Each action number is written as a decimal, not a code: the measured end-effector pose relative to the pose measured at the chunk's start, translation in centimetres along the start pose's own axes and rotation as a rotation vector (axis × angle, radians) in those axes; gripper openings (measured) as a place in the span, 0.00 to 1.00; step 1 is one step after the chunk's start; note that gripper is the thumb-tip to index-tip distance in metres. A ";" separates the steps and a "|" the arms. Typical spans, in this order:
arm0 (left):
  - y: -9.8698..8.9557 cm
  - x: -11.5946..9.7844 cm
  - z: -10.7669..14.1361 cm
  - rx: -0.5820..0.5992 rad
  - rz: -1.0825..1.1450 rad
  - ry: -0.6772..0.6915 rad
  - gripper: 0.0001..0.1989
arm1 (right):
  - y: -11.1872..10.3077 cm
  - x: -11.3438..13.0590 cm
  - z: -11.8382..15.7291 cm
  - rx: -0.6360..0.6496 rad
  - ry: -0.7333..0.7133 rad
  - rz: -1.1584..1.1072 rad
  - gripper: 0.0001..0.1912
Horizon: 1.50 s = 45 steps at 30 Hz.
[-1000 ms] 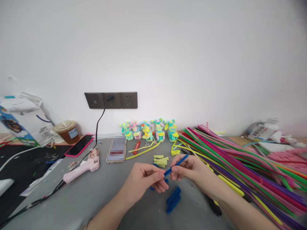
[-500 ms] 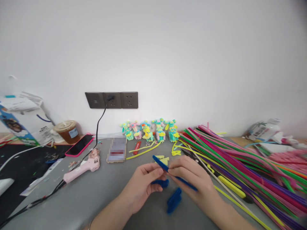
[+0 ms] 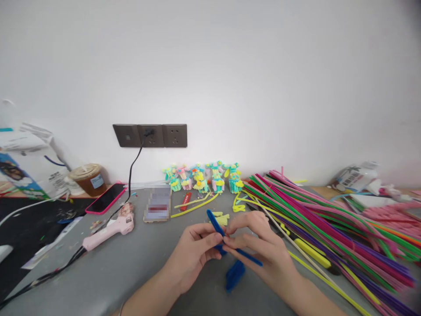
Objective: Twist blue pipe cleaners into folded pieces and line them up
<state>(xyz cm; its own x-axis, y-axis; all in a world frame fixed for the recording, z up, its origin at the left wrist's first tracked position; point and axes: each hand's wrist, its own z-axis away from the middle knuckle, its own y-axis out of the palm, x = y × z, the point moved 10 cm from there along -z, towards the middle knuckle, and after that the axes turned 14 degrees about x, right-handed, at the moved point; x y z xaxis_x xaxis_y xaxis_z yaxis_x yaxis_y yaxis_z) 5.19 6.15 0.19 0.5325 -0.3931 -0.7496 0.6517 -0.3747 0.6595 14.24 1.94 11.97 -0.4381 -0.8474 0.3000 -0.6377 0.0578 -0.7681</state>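
Between my two hands is a blue pipe cleaner (image 3: 215, 221), its upper end poking up past the fingertips and its other end running down under my right fingers. My left hand (image 3: 200, 245) pinches it with thumb and forefinger, and more folded blue pipe cleaner shows partly beneath those fingers. My right hand (image 3: 259, 245) grips the same strand near the middle, fingers closed around it. On the table just below lies a folded blue pipe cleaner bundle (image 3: 235, 275). Short pale yellow pieces (image 3: 221, 219) rest behind the hands.
Several colourful pipe cleaner figures (image 3: 200, 179) stand along the wall. Long pipe cleaners (image 3: 315, 210) cover the right side, with yellow-handled pliers (image 3: 312, 253) among them. At left are a pink glue gun (image 3: 108, 232), a phone (image 3: 107, 198), a drink cup (image 3: 88, 179) and a blurred-screen device (image 3: 158, 204).
The blue pipe cleaner's upper end has tilted more upright. My right fingers have shifted left toward my left hand, and the whole view has moved slightly.
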 end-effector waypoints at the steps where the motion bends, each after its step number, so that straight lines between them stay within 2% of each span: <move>1: 0.0 -0.1 0.0 0.002 0.013 0.007 0.13 | 0.0 0.0 0.0 -0.004 0.003 -0.006 0.05; 9: 0.1 0.1 0.1 0.015 0.080 -0.019 0.14 | 0.1 -0.2 0.0 -0.005 -0.004 -0.159 0.04; 17: 0.5 -0.7 0.1 0.076 -0.138 -0.025 0.13 | -0.2 -0.9 -0.1 0.003 0.035 -0.214 0.06; 22: 0.6 -1.5 0.2 0.084 -0.368 -0.049 0.13 | 0.9 -2.3 -0.2 0.123 0.083 -0.379 0.10; 27: 0.8 -1.3 0.2 0.102 -0.442 -0.109 0.14 | 1.4 -3.2 -0.5 0.235 0.178 -0.542 0.11; 36: 1.5 -0.5 0.6 0.153 -0.511 -0.217 0.12 | 2.1 -5.0 0.0 0.204 0.341 -0.763 0.11; 45: 1.6 -0.3 0.8 0.187 -0.549 -0.301 0.12 | 3.5 -5.9 0.5 0.189 0.452 -0.955 0.19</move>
<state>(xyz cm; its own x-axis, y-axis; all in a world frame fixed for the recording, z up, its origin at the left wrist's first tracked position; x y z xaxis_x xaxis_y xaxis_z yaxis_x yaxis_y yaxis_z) 5.61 4.97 1.50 -0.0438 -0.3107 -0.9495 0.6663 -0.7173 0.2040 14.89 6.82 7.20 -0.0290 -0.2226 0.9745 -0.7493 -0.6405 -0.1686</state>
